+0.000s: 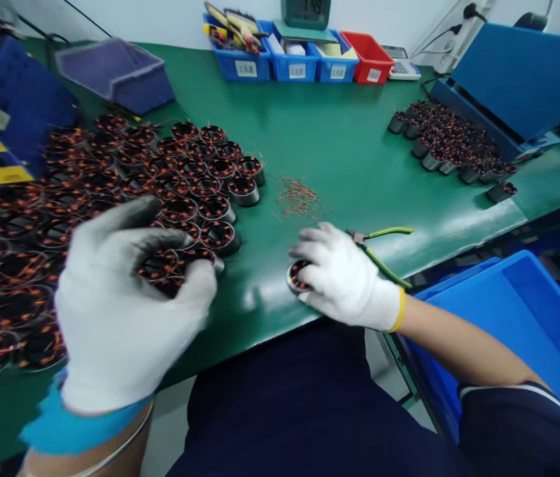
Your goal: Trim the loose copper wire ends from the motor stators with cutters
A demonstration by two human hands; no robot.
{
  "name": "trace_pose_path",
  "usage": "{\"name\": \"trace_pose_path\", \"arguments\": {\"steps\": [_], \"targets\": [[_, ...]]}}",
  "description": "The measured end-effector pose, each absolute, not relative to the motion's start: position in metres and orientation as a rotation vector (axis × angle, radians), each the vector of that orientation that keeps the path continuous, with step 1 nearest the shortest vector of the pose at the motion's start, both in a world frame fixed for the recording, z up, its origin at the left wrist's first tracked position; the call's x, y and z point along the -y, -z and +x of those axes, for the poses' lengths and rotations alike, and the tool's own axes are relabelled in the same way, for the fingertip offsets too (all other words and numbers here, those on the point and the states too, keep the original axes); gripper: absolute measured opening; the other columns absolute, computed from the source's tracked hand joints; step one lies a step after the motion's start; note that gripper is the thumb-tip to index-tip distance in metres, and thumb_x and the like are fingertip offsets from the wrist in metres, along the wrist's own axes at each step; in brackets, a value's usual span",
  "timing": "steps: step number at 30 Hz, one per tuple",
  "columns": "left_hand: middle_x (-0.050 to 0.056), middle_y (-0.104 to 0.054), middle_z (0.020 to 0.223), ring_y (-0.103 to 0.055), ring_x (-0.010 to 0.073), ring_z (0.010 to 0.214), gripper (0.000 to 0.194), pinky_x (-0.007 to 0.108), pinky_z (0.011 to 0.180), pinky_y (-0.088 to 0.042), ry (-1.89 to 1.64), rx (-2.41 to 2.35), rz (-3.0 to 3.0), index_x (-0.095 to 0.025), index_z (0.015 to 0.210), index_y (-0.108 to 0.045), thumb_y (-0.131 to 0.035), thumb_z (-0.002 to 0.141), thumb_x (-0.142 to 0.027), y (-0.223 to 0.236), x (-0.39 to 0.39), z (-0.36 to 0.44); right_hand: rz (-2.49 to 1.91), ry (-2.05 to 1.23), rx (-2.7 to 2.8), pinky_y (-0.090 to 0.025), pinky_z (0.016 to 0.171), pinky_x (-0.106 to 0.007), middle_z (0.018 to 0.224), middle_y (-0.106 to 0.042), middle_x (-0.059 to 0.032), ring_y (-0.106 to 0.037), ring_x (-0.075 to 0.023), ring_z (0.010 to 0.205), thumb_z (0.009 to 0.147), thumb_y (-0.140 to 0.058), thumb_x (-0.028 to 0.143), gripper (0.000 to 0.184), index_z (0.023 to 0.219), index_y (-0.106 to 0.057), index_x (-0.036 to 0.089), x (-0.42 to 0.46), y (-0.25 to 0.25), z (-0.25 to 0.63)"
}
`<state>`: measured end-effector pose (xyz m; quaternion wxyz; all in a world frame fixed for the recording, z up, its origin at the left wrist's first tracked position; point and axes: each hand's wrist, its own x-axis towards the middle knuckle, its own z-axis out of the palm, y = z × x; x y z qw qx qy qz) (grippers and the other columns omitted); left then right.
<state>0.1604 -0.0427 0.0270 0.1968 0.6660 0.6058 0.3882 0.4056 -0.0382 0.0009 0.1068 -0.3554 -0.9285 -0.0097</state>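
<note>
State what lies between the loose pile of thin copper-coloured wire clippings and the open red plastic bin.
Only a bare stretch of smooth green tabletop shows between the wire clippings and the red bin, in the head view.

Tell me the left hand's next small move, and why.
Probably pinch one of the clustered coils: the left hand has thumb and fingers parted near them, seemingly holding nothing, while the right hand has its fingers around a separate coil.
</note>
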Motion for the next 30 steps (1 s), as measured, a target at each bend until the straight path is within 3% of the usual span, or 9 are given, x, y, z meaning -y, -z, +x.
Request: {"name": "trace_pose_path", "arguments": {"steps": [3,6,9,13,16,19,23,27,30], "targets": [[0.004,-0.045,0.149,-0.042,0.0458,0.132,0.035,0.063,0.11,-0.032,-0.882,-1.894,2.158,-0.024,0.091,-0.066,-0.081,0.06,-0.034,-0.018,0.054,0.142,-1.458,0.179,2.501,-0.037,0.101,-0.045,0.13,-0.056,-0.0126,-0.045,-0.0273,0.126,0.088,-0.052,0.044,0.033,0.1,-0.068,0.018,0.013,-0.01,0.457],[-0.002,-0.034,0.156,-0.032,0.0495,0.137,0.039,0.063,0.11,-0.026,-0.797,-1.75,2.275,-0.027,0.099,-0.07,-0.079,0.063,-0.037,-0.003,0.055,0.132,-1.882,0.344,2.22,-0.041,0.087,-0.046,0.127,-0.057,-0.0249,-0.051,-0.0348,0.116,0.088,-0.048,0.047,0.048,0.099,-0.071,0.007,-0.023,-0.017,0.528],[-0.007,-0.033,0.157,-0.024,0.0509,0.14,0.036,0.064,0.108,-0.02,-0.804,-1.708,2.273,-0.028,0.102,-0.071,-0.075,0.067,-0.038,0.008,0.048,0.129,-2.409,0.416,1.777,-0.038,0.077,-0.043,0.128,-0.058,-0.0247,-0.052,-0.0356,0.115,0.086,-0.046,0.048,0.052,0.107,-0.073,0.009,-0.056,-0.017,0.587],[-0.009,-0.034,0.156,-0.018,0.0487,0.144,0.015,0.064,0.112,-0.007,-0.825,-1.664,2.261,-0.027,0.086,-0.073,-0.069,0.073,-0.034,0.01,0.039,0.134,-2.603,0.503,1.404,-0.035,0.07,-0.05,0.119,-0.055,-0.0391,-0.054,-0.0433,0.106,0.077,-0.061,0.042,0.053,0.11,-0.071,0.002,-0.07,-0.014,0.603],[-0.007,-0.036,0.155,-0.013,0.0446,0.147,0.01,0.061,0.116,-0.001,-0.85,-1.524,2.254,-0.027,0.083,-0.072,-0.07,0.073,-0.029,0.006,0.041,0.151,-2.349,0.508,1.5,-0.037,0.077,-0.051,0.131,-0.051,-0.0324,-0.053,-0.0382,0.109,0.075,-0.064,0.045,0.062,0.126,-0.061,0.009,-0.044,-0.015,0.561],[-0.001,-0.044,0.151,-0.019,0.0422,0.146,0.014,0.062,0.117,-0.006,-0.783,-1.29,2.274,-0.027,0.086,-0.072,-0.071,0.072,-0.024,0.004,0.045,0.178,-1.791,-0.114,1.962,-0.045,0.087,-0.039,0.124,-0.059,-0.0211,-0.059,-0.0232,0.103,0.086,-0.056,0.039,0.055,0.133,-0.051,0.011,0.008,-0.017,0.494],[0.007,-0.054,0.142,-0.04,0.0415,0.136,0.013,0.063,0.112,-0.023,-0.629,-1.128,2.392,-0.024,0.088,-0.069,-0.067,0.075,-0.024,0.005,0.048,0.203,-1.6,-0.914,2.109,-0.051,0.084,-0.032,0.117,-0.063,-0.0128,-0.064,-0.0174,0.096,0.08,-0.064,0.033,0.049,0.124,-0.055,0.012,0.058,-0.02,0.433],[0.016,-0.047,0.144,-0.052,0.04,0.125,0.069,0.054,0.104,-0.043,-0.47,-1.28,2.308,-0.018,0.122,-0.058,-0.079,0.06,-0.042,-0.004,0.04,0.198,-1.739,-1.411,2.011,-0.048,0.064,-0.025,0.088,-0.067,-0.0034,-0.062,-0.0133,0.073,0.077,-0.067,0.039,0.041,0.11,-0.061,0.016,0.061,-0.022,0.423],[0.017,-0.052,0.137,-0.057,0.037,0.117,0.114,0.05,0.1,-0.049,-0.346,-1.323,2.09,-0.014,0.145,-0.034,-0.083,0.049,-0.051,-0.013,0.03,0.196,-1.745,-1.375,1.996,-0.038,0.056,-0.023,0.075,-0.062,-0.0002,-0.055,-0.011,0.065,0.082,-0.059,0.051,0.034,0.089,-0.062,0.018,0.052,-0.02,0.415]]}}
